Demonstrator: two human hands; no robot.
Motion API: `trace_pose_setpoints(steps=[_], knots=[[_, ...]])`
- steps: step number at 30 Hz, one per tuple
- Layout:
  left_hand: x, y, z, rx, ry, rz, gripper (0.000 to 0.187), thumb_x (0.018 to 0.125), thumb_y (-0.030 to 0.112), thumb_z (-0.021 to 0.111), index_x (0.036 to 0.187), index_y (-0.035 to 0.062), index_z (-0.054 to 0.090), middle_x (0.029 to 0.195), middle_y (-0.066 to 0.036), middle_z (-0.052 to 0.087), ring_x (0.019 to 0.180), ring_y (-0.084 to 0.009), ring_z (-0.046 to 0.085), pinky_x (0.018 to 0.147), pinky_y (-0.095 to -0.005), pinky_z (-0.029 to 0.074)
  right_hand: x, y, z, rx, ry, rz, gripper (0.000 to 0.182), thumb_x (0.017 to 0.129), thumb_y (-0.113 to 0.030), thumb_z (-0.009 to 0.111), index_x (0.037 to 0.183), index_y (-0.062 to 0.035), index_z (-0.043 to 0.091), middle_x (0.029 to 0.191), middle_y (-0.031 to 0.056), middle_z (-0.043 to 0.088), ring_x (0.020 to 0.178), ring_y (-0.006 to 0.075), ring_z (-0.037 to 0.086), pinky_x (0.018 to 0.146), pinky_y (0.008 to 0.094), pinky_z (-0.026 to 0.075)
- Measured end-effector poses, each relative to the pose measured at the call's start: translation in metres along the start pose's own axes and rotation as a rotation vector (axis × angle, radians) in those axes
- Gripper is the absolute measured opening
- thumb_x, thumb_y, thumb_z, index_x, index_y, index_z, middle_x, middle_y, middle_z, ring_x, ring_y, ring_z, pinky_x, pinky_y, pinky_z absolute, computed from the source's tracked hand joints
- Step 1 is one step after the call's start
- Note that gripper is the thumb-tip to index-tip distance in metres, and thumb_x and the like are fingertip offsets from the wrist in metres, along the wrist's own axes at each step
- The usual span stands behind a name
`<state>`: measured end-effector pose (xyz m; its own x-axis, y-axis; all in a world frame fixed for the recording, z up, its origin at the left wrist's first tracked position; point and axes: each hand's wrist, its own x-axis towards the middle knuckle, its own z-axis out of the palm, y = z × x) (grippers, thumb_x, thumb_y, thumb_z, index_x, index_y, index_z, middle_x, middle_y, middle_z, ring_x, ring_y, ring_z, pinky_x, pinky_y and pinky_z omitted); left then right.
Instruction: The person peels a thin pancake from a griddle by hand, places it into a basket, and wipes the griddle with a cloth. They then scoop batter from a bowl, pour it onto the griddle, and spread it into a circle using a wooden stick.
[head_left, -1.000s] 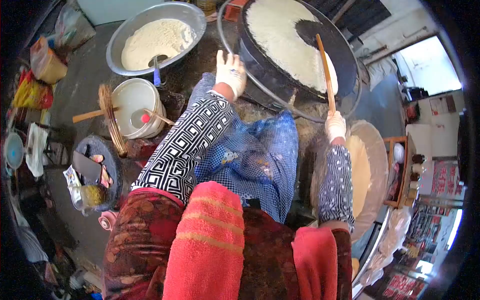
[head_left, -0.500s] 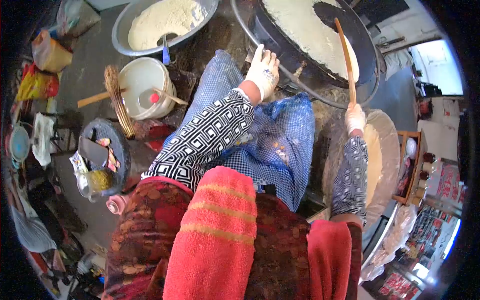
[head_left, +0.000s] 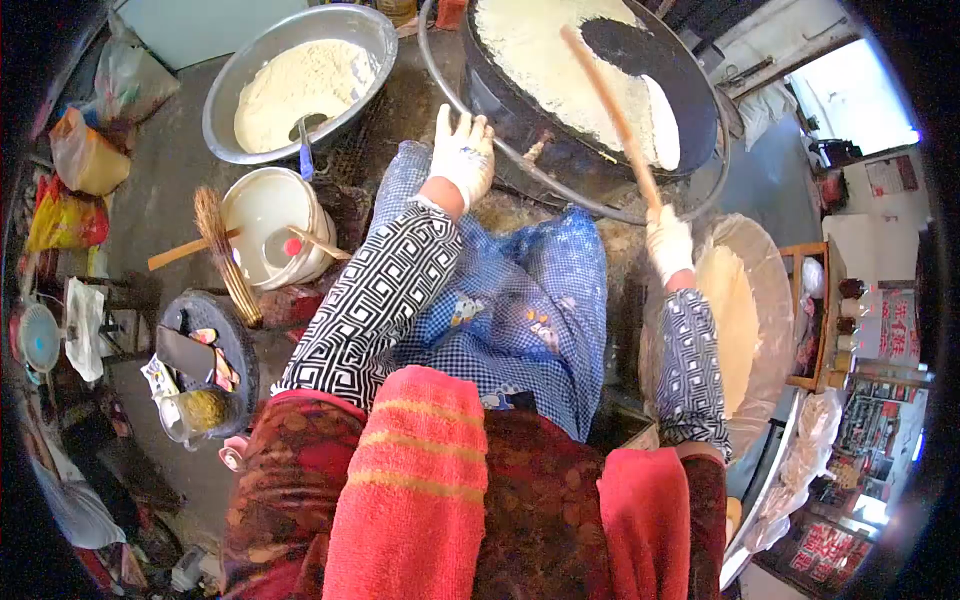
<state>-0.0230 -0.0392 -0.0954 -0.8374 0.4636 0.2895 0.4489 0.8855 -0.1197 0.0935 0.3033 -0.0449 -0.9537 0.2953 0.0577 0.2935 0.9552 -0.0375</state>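
Note:
My left hand (head_left: 463,163), in a white glove with smudges on it, has its fingers stretched and thumb apart, fingertips right at the metal ring (head_left: 512,158) around a large round griddle (head_left: 705,120). In my right hand (head_left: 669,243), also gloved, is the end of a long, flat wooden spreader (head_left: 615,115). The spreader reaches over the griddle, across a layer of pale batter (head_left: 530,65). A dark bare patch shows on the griddle's far right, with a white curved strip of batter beside it.
At upper left, a metal basin (head_left: 222,120) holds pale batter and a blue-handled ladle (head_left: 305,150). Below it stands a white bucket (head_left: 325,232) beside a straw brush (head_left: 225,250). Thin, pale flatbread (head_left: 725,320) lies in a plastic-lined round container to my right.
The spreader has swung left over the batter, and my right hand moved left with it. The view has shifted; my left hand stays by the ring.

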Motion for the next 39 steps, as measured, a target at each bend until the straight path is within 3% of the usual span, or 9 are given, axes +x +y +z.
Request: trace_pose_setpoints(steps=[4, 8, 12, 19, 21, 33, 36, 37, 39], knots=[[0.003, -0.019, 0.002, 0.018, -0.017, -0.015, 0.052, 0.081, 0.026, 0.058, 0.128, 0.0044, 0.053, 0.143, -0.014, 0.043, 0.133, -0.0308, 0.037, 0.111, -0.0612, 0.01, 0.02, 0.04, 0.017, 0.016, 0.041, 0.217, 0.04, 0.096, -0.04, 0.041, 0.1, -0.0039, 0.057, 0.09, 0.0273, 0.064, 0.088, 0.0453, 0.062, 0.077, 0.0523, 0.049], [0.008, -0.009, -0.02, -0.044, 0.106, -0.179, 0.053, 0.078, 0.024, 0.061, 0.127, 0.0048, 0.053, 0.145, -0.017, 0.038, 0.135, -0.0341, 0.032, 0.11, -0.0608, 0.013, 0.015, 0.024, 0.006, 0.068, 0.178, 0.068, 0.037, 0.095, -0.04, 0.045, 0.092, -0.0053, 0.058, 0.081, 0.0262, 0.063, 0.078, 0.045, 0.062, 0.069, 0.0519, 0.049], [-0.01, 0.064, -0.068, -0.252, 0.069, 0.105, 0.044, 0.077, 0.026, 0.06, 0.115, 0.0023, 0.055, 0.118, -0.015, 0.055, 0.124, -0.0314, 0.044, 0.107, -0.0592, 0.021, 0.007, 0.021, 0.016, 0.043, 0.129, 0.183, 0.033, 0.095, -0.038, 0.045, 0.096, -0.0061, 0.055, 0.081, 0.0256, 0.063, 0.081, 0.0451, 0.062, 0.071, 0.0522, 0.049], [-0.028, 0.075, -0.013, -0.071, -0.02, 0.188, 0.058, 0.089, 0.032, 0.049, 0.134, -0.0033, 0.044, 0.141, -0.021, 0.043, 0.135, -0.0335, 0.036, 0.114, -0.0583, 0.008, -0.006, 0.0, 0.006, 0.038, -0.096, 0.077, 0.037, 0.096, -0.038, 0.041, 0.101, -0.0047, 0.056, 0.09, 0.0263, 0.065, 0.087, 0.0437, 0.063, 0.08, 0.0524, 0.048], [-0.027, 0.069, -0.006, 0.047, -0.072, 0.196, 0.064, 0.089, 0.036, 0.048, 0.138, -0.0032, 0.04, 0.145, -0.019, 0.04, 0.139, -0.0325, 0.031, 0.114, -0.0579, 0.002, -0.002, 0.017, 0.005, 0.067, 0.015, 0.236, 0.037, 0.096, -0.037, 0.042, 0.101, -0.003, 0.056, 0.09, 0.0253, 0.065, 0.088, 0.0426, 0.063, 0.079, 0.0519, 0.049], [-0.013, 0.028, -0.023, -0.03, -0.1, 0.082, 0.058, 0.082, 0.033, 0.055, 0.129, -0.0015, 0.051, 0.137, -0.018, 0.049, 0.132, -0.0331, 0.04, 0.113, -0.0613, 0.003, 0.029, 0.019, 0.003, 0.084, 0.106, 0.194, 0.033, 0.095, -0.033, 0.044, 0.101, -0.0031, 0.057, 0.087, 0.0232, 0.066, 0.085, 0.04, 0.065, 0.077, 0.0492, 0.05], [-0.012, 0.016, -0.014, 0.017, -0.096, 0.066, 0.055, 0.084, 0.033, 0.052, 0.129, 0.0011, 0.053, 0.138, -0.016, 0.049, 0.132, -0.0305, 0.041, 0.112, -0.0627, 0.0, 0.003, -0.006, -0.024, 0.116, -0.102, 0.103, 0.036, 0.094, -0.035, 0.045, 0.101, -0.0017, 0.057, 0.093, 0.0231, 0.067, 0.087, 0.0411, 0.065, 0.081, 0.0482, 0.05], [-0.008, 0.016, -0.023, 0.032, -0.229, 0.013, 0.057, 0.087, 0.034, 0.05, 0.135, 0.0032, 0.048, 0.146, -0.012, 0.041, 0.138, -0.0273, 0.032, 0.113, -0.0601, 0.0, 0.0, 0.003, -0.009, 0.079, -0.124, 0.07, 0.037, 0.095, -0.036, 0.044, 0.101, -0.0017, 0.057, 0.092, 0.0226, 0.067, 0.087, 0.0413, 0.065, 0.08, 0.0492, 0.05], [-0.004, 0.006, -0.017, 0.048, -0.225, -0.016, 0.057, 0.088, 0.033, 0.049, 0.136, 0.0038, 0.046, 0.147, -0.011, 0.039, 0.139, -0.0266, 0.03, 0.113, -0.0603, 0.0, 0.008, 0.026, 0.005, 0.157, -0.016, 0.281, 0.037, 0.095, -0.037, 0.043, 0.102, -0.0028, 0.057, 0.091, 0.022, 0.067, 0.088, 0.0401, 0.065, 0.079, 0.049, 0.05]])
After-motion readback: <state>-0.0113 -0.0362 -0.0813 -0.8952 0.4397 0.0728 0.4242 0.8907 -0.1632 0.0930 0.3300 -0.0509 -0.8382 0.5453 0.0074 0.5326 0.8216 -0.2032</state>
